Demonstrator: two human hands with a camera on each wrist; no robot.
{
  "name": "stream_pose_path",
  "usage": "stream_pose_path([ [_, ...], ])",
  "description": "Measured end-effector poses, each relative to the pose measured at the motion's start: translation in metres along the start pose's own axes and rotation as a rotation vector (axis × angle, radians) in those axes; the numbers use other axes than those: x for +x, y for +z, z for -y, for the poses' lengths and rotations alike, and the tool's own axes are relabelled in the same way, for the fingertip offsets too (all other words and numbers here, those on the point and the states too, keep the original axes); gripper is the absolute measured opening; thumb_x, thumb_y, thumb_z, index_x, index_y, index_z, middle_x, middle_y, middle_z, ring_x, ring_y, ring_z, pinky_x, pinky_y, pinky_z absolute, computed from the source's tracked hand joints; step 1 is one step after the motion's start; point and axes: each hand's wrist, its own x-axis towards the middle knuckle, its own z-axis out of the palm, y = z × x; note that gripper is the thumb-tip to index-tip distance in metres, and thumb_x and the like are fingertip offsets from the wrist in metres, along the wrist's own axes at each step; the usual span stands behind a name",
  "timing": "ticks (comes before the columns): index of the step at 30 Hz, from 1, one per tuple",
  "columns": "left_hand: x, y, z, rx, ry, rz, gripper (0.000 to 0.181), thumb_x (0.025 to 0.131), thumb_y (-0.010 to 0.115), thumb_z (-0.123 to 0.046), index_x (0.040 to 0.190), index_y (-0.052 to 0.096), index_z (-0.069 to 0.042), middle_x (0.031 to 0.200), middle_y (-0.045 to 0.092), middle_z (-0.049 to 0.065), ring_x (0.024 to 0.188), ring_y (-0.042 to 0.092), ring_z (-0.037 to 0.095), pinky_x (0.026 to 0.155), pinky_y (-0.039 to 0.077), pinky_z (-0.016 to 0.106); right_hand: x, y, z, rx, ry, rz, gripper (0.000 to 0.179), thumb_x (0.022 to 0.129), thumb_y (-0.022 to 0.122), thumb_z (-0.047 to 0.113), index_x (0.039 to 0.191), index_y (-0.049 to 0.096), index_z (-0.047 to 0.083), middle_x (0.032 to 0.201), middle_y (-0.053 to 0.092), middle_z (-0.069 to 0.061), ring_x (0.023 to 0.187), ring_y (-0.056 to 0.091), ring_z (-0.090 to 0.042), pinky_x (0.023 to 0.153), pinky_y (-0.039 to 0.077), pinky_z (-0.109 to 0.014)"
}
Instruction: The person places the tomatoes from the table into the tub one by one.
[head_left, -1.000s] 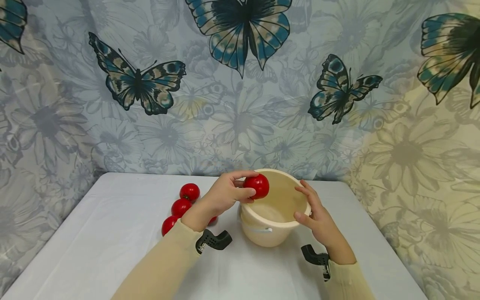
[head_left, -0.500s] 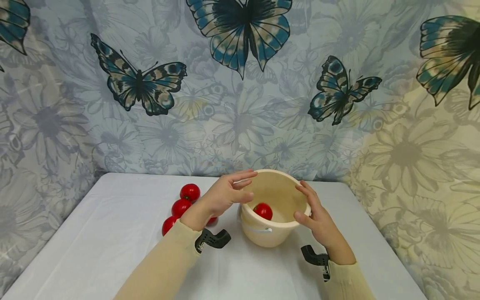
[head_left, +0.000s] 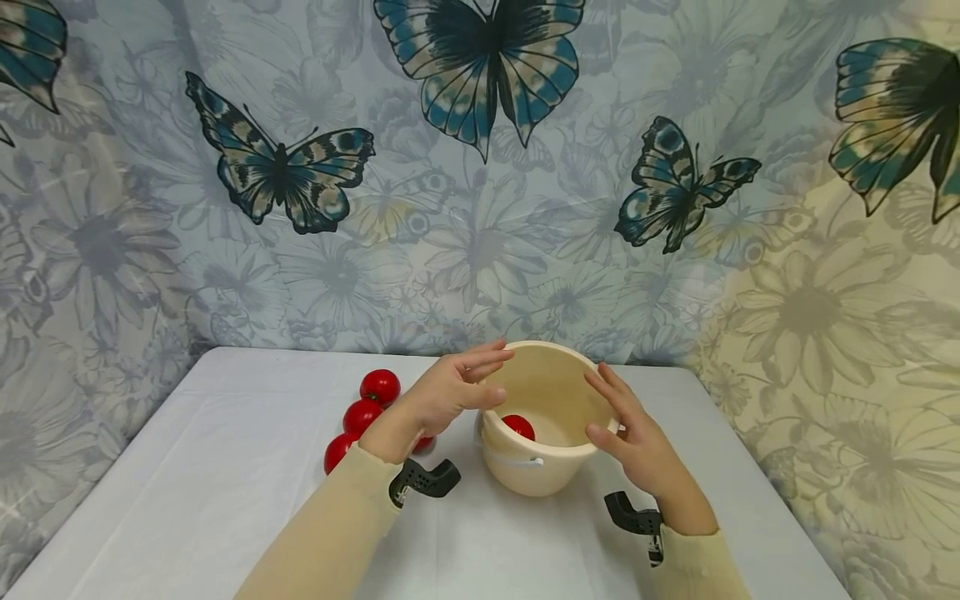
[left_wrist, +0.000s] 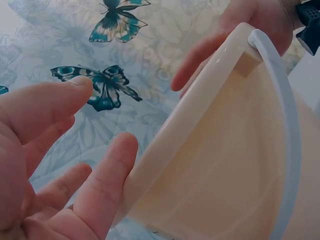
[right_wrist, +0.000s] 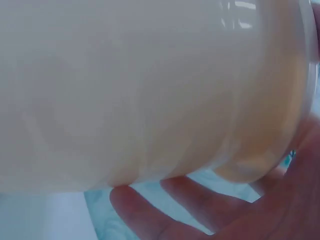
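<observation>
A cream bucket (head_left: 534, 477) with a pale handle (left_wrist: 290, 130) stands on the table between both hands. Inside it, low at the near left, a red tomato (head_left: 519, 427) shows in part over the rim. My left hand (head_left: 444, 393) is at the left rim, fingers spread and holding nothing. In the left wrist view its fingertips (left_wrist: 125, 147) lie right by the rim. My right hand (head_left: 637, 442) is at the right rim, fingers nearly straight. In the right wrist view, two of its fingertips (right_wrist: 122, 195) touch the bucket's outer wall.
Left of the bucket, several more tomatoes (head_left: 380, 386) lie grouped on the white table (head_left: 247, 425), one partly hidden behind the left wrist. A butterfly-patterned cloth (head_left: 480, 250) hangs behind the table. Each wrist carries a black camera mount (head_left: 426, 478).
My left hand has let go of a tomato, which has dropped into the bucket and shifted toward its near left wall. My right hand has moved slightly at the rim.
</observation>
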Motion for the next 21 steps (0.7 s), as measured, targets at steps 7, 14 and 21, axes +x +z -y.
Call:
stream_pose_path([
  [7, -0.003, 0.001, 0.002, 0.025, 0.000, -0.004, 0.060, 0.090, 0.075, -0.010, 0.145, 0.052, -0.008, 0.161, 0.029, 0.001, 0.139, 0.038, 0.014, 0.111, 0.037, 0.041, 0.003, 0.005, 0.002, -0.011, 0.022, -0.005, 0.071, 0.096, 0.066, 0.013, 0.158, 0.031, 0.013, 0.164, 0.004, -0.011, 0.141, 0.018, -0.052, 0.088, 0.051, -0.059],
  [14, -0.022, 0.014, 0.001, -0.053, 0.079, -0.038, 0.057, 0.089, 0.071, 0.003, 0.143, 0.052, 0.001, 0.160, 0.030, 0.006, 0.144, 0.031, 0.023, 0.109, 0.038, 0.043, 0.002, 0.004, -0.003, 0.012, 0.020, 0.012, 0.070, 0.097, 0.063, 0.010, 0.158, 0.029, 0.012, 0.164, 0.004, -0.006, 0.142, 0.017, -0.049, 0.086, 0.054, -0.049],
  [21, -0.072, 0.002, -0.006, 0.143, 0.112, -0.088, 0.067, 0.086, 0.079, -0.006, 0.146, 0.052, -0.011, 0.161, 0.021, -0.006, 0.147, 0.020, 0.021, 0.108, 0.039, 0.043, 0.003, 0.005, -0.005, 0.031, 0.014, 0.012, 0.069, 0.097, 0.063, 0.009, 0.158, 0.030, 0.012, 0.164, 0.004, -0.006, 0.142, 0.018, -0.049, 0.085, 0.055, -0.039],
])
